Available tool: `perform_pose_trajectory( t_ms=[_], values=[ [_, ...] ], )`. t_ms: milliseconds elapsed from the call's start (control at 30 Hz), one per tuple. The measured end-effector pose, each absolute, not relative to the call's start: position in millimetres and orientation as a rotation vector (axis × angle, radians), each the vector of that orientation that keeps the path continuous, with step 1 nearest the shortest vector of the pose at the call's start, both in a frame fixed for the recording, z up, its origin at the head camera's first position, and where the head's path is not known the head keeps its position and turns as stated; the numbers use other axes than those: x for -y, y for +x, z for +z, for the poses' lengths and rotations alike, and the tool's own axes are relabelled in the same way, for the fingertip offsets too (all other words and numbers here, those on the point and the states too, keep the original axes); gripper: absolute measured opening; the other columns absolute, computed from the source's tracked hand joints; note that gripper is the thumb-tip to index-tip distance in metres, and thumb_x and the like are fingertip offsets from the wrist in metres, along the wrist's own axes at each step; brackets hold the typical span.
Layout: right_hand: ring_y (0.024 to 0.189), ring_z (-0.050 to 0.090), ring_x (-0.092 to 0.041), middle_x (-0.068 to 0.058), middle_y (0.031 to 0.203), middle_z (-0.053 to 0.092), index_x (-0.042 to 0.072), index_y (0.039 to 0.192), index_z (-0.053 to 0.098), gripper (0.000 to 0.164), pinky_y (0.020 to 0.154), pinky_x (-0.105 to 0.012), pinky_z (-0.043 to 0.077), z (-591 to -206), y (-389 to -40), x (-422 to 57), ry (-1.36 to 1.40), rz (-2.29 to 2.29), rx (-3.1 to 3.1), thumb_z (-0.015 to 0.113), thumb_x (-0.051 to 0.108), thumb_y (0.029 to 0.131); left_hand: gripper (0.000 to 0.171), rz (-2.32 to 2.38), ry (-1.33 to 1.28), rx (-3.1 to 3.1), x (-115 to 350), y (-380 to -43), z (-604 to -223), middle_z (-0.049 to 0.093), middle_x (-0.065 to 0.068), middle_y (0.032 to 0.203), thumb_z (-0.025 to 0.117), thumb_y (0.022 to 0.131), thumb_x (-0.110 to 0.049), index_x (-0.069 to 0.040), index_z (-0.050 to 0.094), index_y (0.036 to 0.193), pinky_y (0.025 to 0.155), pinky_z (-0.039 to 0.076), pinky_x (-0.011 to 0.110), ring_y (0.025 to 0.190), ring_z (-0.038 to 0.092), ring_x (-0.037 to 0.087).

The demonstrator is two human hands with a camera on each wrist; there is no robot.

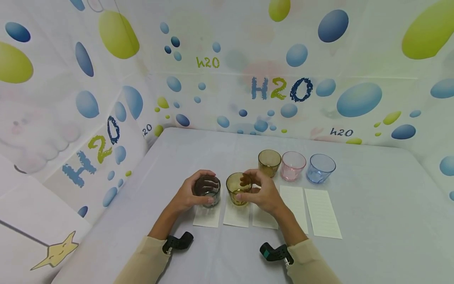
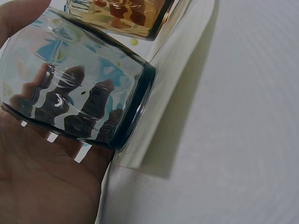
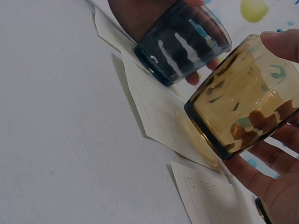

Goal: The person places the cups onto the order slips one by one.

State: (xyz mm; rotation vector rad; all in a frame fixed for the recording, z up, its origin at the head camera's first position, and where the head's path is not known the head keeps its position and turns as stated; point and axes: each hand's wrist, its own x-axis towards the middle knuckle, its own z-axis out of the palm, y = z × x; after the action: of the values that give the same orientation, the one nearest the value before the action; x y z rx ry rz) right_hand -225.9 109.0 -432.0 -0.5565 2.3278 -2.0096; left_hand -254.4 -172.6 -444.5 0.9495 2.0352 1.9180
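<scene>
My left hand (image 1: 186, 194) grips a smoky grey-blue glass tumbler (image 2: 70, 88) from its left side, thumb in front and fingers behind. Beside it, my right hand (image 1: 265, 193) holds an amber glass tumbler (image 3: 245, 100) round its right side. Both tumblers have their mouths upward, over the far ends of two paper slips (image 1: 205, 218). An amber patch of light falls on the slip below the amber tumbler's base; whether the base touches the paper, I cannot tell. A narrow gap separates the two tumblers.
Behind my right hand, a brown-amber tumbler (image 1: 269, 162), a pink tumbler (image 1: 293, 166) and a blue tumbler (image 1: 320, 169) stand in a row. More paper slips (image 1: 323, 213) lie to the right on the white tabletop (image 1: 383, 221). A patterned curtain (image 1: 227, 98) rises behind.
</scene>
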Motion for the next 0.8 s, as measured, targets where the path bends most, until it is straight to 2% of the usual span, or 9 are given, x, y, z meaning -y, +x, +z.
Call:
perform_pose_trajectory(
  t_ms=[300, 667, 800],
  values=[
    [0.111, 0.061, -0.034, -0.020, 0.118, 0.067, 0.002, 0.129, 0.056, 0.062, 0.088, -0.031, 0.055, -436.6, -226.5, -108.5, -0.549, -1.981, -2.323, 0.087, 0.013, 0.077, 0.066, 1.921, 0.942, -2.035, 172.1, -252.9, -443.4, 0.057, 0.026, 0.131, 0.080, 0.080, -0.002, 0.000, 0.048, 0.138, 0.104, 0.050, 0.048, 0.121, 0.061, 0.035],
    [0.113, 0.060, -0.035, -0.020, 0.120, 0.066, 0.003, 0.129, 0.054, 0.063, 0.092, -0.041, 0.053, -437.3, -226.0, -108.7, -0.531, -1.975, -2.289, 0.087, 0.013, 0.076, 0.066, 1.924, 0.950, -2.032, 171.6, -251.8, -441.3, 0.057, 0.026, 0.131, 0.079, 0.080, 0.000, 0.000, 0.048, 0.138, 0.104, 0.050, 0.050, 0.121, 0.060, 0.038],
    [0.113, 0.060, -0.034, -0.019, 0.121, 0.065, 0.002, 0.129, 0.053, 0.064, 0.095, -0.043, 0.053, -437.7, -226.6, -109.4, -0.544, -1.969, -2.268, 0.087, 0.014, 0.076, 0.066, 1.918, 0.950, -2.037, 172.5, -251.8, -442.4, 0.058, 0.025, 0.131, 0.079, 0.080, -0.001, 0.000, 0.048, 0.138, 0.104, 0.050, 0.049, 0.121, 0.061, 0.035]
  ],
)
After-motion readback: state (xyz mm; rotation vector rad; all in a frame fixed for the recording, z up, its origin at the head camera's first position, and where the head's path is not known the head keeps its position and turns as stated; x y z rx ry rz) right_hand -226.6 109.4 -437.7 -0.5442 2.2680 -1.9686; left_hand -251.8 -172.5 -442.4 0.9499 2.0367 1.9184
